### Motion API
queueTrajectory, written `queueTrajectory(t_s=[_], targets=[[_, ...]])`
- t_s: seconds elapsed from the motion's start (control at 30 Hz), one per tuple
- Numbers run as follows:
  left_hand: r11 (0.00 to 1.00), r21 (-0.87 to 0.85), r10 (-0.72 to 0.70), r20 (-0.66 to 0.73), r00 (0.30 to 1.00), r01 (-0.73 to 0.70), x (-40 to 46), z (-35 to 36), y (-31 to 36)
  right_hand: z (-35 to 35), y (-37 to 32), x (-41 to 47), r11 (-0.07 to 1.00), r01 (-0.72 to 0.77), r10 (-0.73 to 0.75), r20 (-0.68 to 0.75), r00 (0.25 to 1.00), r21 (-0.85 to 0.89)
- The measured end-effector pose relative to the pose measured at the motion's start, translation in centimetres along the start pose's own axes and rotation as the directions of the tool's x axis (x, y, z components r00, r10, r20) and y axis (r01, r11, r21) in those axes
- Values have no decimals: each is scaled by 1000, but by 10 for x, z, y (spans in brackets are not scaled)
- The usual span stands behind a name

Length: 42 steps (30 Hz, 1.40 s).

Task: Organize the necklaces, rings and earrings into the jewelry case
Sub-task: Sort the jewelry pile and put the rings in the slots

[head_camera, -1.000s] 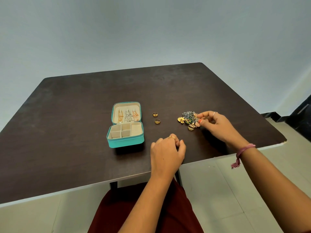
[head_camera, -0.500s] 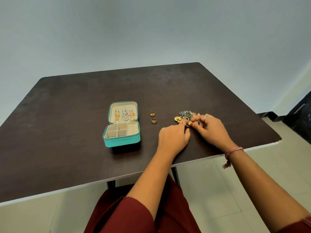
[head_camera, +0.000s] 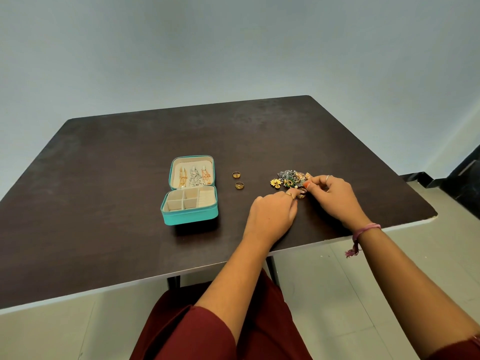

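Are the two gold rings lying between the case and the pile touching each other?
Apart. The head view shows the far ring and the near ring with a strip of dark table plainly between them.

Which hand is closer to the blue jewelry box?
Left. The left hand rests on the table to the right of the open jewelry box. The right hand is farther right, at the jewelry pile.

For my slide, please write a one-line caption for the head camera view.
Both hands sort a jewelry pile beside two gold rings and an open teal case.
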State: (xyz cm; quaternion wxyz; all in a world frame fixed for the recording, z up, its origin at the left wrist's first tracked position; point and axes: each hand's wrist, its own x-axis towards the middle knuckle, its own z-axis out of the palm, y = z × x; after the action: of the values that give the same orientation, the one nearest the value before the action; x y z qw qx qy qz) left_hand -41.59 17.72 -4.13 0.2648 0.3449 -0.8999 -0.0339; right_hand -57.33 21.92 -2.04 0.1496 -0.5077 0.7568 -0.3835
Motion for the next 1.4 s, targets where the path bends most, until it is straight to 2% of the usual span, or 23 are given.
queueTrajectory(t_s=[0.1,0.3,0.4,0.5,0.57,0.7,0.8,0.93,1.13,1.27,1.4], targets=[[997,-20,75,27,997,-74,0,0,1,-8,3,0,996,-39,33,75,997,85],[995,40,87,36,996,-88,0,2,-2,-12,3,1,989,-88,64,192,979,118],[997,30,73,29,997,-74,-1,0,-1,-11,2,1,993,-74,57,176,983,92],[1000,-14,-6,62,998,7,1,0,1,-9,1,1,996,-66,58,131,990,55],[1000,-1,-31,81,996,31,1,-1,2,-8,3,0,993,-80,71,107,992,86],[1000,-18,-4,97,995,6,2,-3,3,-6,6,0,979,-108,99,64,993,170],[1000,-21,-5,85,996,7,2,-1,2,-3,6,1,988,-87,87,5,996,130],[1000,-18,-23,81,996,24,0,-1,2,-2,4,1,993,-68,68,1,998,95],[988,-128,-74,55,996,81,-5,-7,4,-6,2,1,971,-48,51,-7,999,235],[973,-187,-131,31,991,134,-7,-10,5,-9,-4,3,983,12,-13,-1,1000,183],[947,-244,-203,47,978,208,-9,-12,2,-10,-17,1,983,176,-180,70,981,59]])
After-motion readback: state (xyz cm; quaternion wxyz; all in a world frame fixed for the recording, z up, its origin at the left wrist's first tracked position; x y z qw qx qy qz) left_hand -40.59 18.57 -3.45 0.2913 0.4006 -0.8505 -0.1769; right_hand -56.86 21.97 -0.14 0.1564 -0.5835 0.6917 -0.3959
